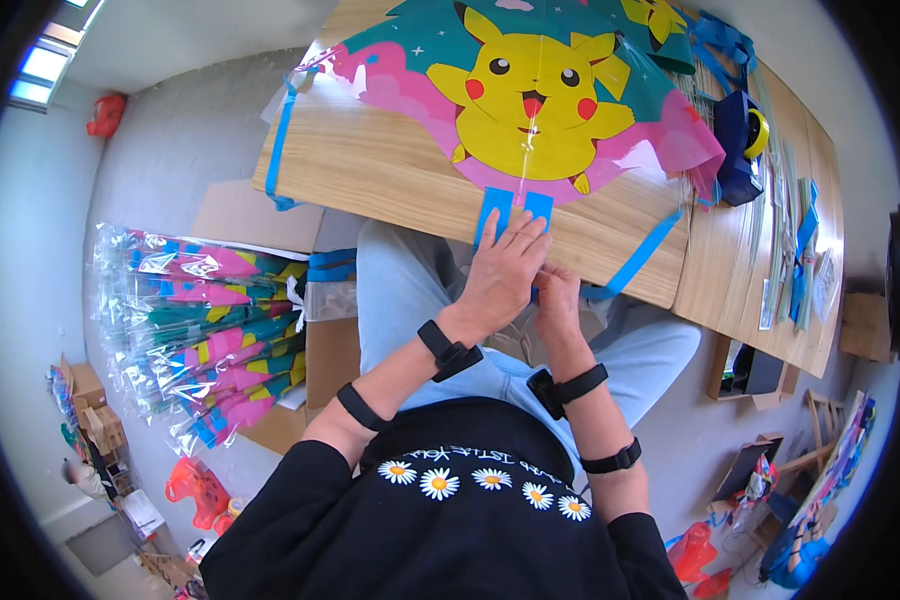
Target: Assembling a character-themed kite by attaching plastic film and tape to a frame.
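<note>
A kite (528, 95) of thin printed sheet, pink and teal with a yellow cartoon animal, lies on the wooden table. Two blue ribbon strips (493, 212) extend from its lower point toward the table edge. Over them my left hand (503, 268) lies with its fingers stretched out, pressing the strips near the edge. Beside and partly under it, my right hand (560, 298) is closed in a pinch at the table edge. A bit of blue ribbon shows by its fingertips; the rest of what it grips is hidden by my left hand.
Blue ribbon loops (642, 256) hang over the front edge of the table (370, 160). Thin rods (778, 240) and a dark blue tape dispenser (738, 150) are on the right. Several kites in clear sleeves (205, 325) are stacked beside my left leg, next to a cardboard box (330, 350).
</note>
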Tool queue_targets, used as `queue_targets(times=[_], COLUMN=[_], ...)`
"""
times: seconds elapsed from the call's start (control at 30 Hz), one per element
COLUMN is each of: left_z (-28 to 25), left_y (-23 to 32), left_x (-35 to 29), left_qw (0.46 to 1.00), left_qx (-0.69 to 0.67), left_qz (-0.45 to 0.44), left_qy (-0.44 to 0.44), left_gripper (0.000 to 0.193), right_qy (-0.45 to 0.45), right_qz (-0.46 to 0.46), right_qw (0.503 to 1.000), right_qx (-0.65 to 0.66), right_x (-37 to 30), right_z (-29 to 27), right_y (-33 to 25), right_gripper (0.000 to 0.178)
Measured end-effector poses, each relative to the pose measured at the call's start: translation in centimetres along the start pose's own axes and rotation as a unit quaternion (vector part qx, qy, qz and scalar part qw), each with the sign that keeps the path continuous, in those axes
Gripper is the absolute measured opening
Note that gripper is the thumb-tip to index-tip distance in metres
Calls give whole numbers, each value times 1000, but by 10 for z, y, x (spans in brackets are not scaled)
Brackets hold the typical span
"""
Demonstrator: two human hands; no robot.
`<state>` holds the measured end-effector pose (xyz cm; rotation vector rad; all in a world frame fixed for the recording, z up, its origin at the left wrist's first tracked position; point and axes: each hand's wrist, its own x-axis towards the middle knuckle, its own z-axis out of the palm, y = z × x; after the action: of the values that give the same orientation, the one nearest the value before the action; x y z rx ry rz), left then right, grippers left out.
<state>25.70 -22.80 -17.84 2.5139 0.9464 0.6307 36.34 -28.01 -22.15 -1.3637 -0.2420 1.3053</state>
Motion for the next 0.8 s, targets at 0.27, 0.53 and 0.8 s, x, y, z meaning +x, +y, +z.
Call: queue_targets(times=[0.27, 0.53, 0.8], left_z=[12, 10, 12], left_y=[-8, -6, -7], left_x=[5, 4, 3], left_qw=[1000, 999, 999], left_qx=[10, 28, 36], left_qz=[-17, -20, -19], left_qy=[-15, -19, -18], left_gripper=[42, 43, 44], right_qy=[24, 16, 8], right_qz=[24, 24, 16], right_qw=[999, 1000, 1000], right_qx=[1, -1, 7], right_x=[-8, -9, -10], right_z=[6, 1, 2], right_y=[-5, 1, 3], right_gripper=[14, 13, 12])
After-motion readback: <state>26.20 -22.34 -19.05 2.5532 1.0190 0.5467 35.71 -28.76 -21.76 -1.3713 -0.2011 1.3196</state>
